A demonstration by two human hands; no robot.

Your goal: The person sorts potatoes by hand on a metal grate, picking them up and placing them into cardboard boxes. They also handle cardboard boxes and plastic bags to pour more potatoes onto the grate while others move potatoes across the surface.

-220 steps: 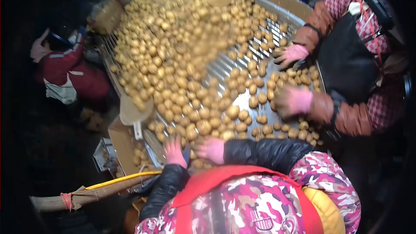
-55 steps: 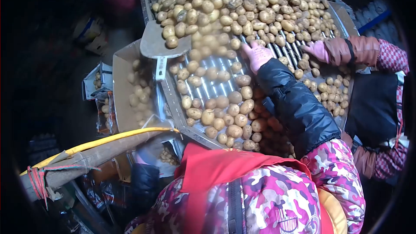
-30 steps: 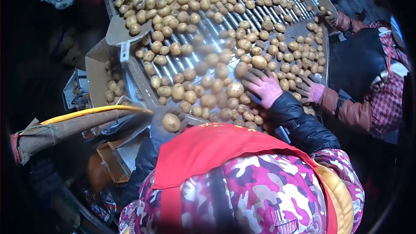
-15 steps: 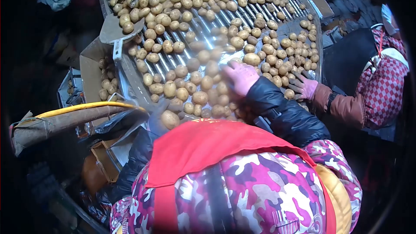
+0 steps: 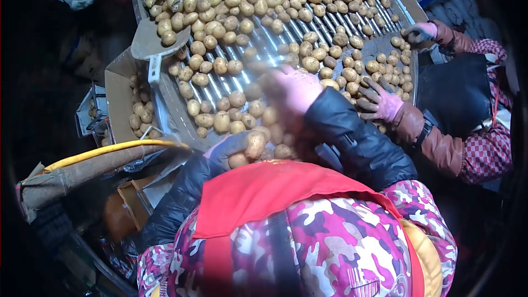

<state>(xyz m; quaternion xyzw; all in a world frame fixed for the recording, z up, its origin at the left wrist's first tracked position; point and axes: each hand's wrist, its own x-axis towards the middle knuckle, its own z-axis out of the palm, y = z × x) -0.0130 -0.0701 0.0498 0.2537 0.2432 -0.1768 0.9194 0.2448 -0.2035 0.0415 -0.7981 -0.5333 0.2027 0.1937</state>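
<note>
Potatoes [image 5: 221,121] cover the slatted metal table in front of me. My left hand [image 5: 233,142], in a grey and pink glove, is at the near edge by my red apron, its fingers curled against a potato [image 5: 256,145]. More potatoes lie right beside that hand. My right hand [image 5: 294,89], in a pink glove with a dirty front, reaches over the middle of the metal slats [image 5: 223,80]. Motion smears its fingers, so whether it holds a potato is hidden.
At right, a co-worker's gloved hand [image 5: 380,102] rests among potatoes, and their other hand [image 5: 421,31] is at the table's far right edge. A flat scoop-like plate [image 5: 157,41] sits at left, above a cardboard box [image 5: 122,85]. A yellow-edged roll [image 5: 104,157] juts in from the left.
My left hand has come inward to the right. My right hand has shifted slightly left and is blurred. The co-worker's second hand has appeared at the table's right edge.
</note>
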